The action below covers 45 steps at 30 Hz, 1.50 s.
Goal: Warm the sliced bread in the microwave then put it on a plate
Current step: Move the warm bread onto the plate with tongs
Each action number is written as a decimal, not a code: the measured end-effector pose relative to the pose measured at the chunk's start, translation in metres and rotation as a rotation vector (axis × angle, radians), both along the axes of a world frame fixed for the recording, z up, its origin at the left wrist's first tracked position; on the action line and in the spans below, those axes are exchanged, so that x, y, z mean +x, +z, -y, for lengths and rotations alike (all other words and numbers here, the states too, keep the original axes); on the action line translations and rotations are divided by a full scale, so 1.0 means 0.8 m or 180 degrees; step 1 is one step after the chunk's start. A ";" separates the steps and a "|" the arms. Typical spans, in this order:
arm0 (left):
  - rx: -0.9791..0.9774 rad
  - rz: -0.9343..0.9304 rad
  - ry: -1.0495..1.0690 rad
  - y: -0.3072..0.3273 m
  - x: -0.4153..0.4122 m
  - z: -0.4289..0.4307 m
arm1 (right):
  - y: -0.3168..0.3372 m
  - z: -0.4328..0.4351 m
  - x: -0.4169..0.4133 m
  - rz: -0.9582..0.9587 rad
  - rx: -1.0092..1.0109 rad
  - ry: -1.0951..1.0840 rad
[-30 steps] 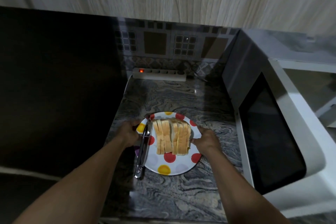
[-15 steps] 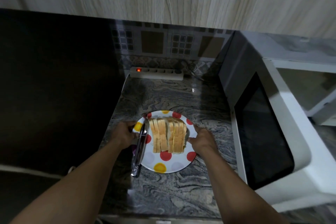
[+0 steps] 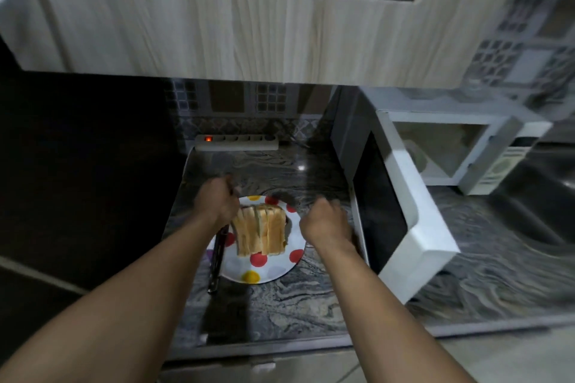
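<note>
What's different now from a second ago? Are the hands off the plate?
Both hands have come off the polka-dot plate's rim. The right hand has lifted clear, curled loosely, holding nothing visible. The left hand has risen over the plate's upper left edge; whether it has a grip on the metal tongs is unclear. The row of sliced bread, the tongs and the open white microwave stayed put.

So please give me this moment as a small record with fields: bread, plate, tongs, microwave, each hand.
bread: sliced bread, slices standing on edge in a row on the plate
plate: white plate with red and yellow dots, on the marbled counter
tongs: metal tongs, lying over the plate's left rim
microwave: white microwave, door open, cavity looks empty
left hand: left hand closed, above the tongs' far end; grip unclear
right hand: right hand curled, holding nothing visible
power strip: power strip, red light on
</note>
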<state>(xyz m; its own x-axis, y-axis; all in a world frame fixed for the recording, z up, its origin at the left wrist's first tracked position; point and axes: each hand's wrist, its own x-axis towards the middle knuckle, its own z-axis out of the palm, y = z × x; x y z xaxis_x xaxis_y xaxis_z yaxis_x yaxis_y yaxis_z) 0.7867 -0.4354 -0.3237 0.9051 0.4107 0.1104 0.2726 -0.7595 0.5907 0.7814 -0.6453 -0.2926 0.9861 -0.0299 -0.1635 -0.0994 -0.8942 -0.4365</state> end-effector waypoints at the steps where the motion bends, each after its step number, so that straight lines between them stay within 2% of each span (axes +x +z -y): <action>1: -0.0029 0.0083 -0.0100 0.012 0.003 0.016 | 0.015 0.005 -0.008 0.0078 0.0005 -0.0008; 5: -0.0274 0.0296 -0.0552 0.045 0.012 0.070 | 0.060 0.022 -0.039 0.0637 -0.0193 0.0144; 9: 0.0104 0.0642 -0.1153 0.067 0.033 0.124 | 0.083 0.049 -0.062 0.1838 -0.0852 0.0189; 12: 0.0239 0.0715 -0.1542 0.086 0.051 0.173 | 0.083 0.078 -0.060 0.2272 -0.1126 -0.0090; 17: 0.0424 0.0808 -0.2053 0.103 0.071 0.245 | 0.089 0.117 -0.062 0.1588 -0.1045 -0.0324; 23: 0.0697 0.0528 -0.2530 0.106 0.086 0.323 | 0.091 0.193 -0.056 0.1238 -0.0875 -0.0480; 33: 0.1092 0.0467 -0.1914 0.095 0.105 0.428 | 0.095 0.353 0.004 0.1186 -0.1116 -0.0051; 39: 0.1183 0.0306 -0.1359 0.096 0.132 0.493 | 0.088 0.437 0.075 0.1464 -0.1119 0.0391; 45: 0.1664 0.0118 -0.1036 0.097 0.162 0.532 | 0.082 0.490 0.136 0.1597 -0.1132 0.0659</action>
<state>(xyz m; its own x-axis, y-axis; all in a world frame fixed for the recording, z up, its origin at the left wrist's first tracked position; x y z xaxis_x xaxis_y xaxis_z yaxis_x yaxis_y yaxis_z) 0.9162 -0.8607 -0.2457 0.9666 -0.0029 0.2562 -0.0354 -0.9918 0.1224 0.8901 -1.0372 -0.2274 0.9312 0.2017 0.3036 0.2296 -0.9715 -0.0589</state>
